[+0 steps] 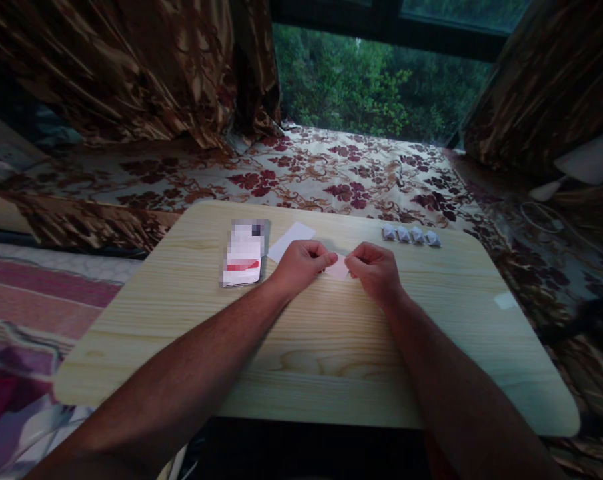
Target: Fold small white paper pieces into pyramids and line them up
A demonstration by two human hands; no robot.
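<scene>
Pinching one small, thin white paper piece [338, 268] over a pale wooden table [306, 360].
The left hand [301, 268] and the right hand [378, 272] each hold an end, fingers closed on it. Four small, pointy white paper shapes [404, 235] sit in a row near the far edge and look done; the held piece looks not done yet. Flat white paper [292, 239], one sheet or more, I can't tell, lies between the left hand and one flat, blurred phone [241, 257].
</scene>
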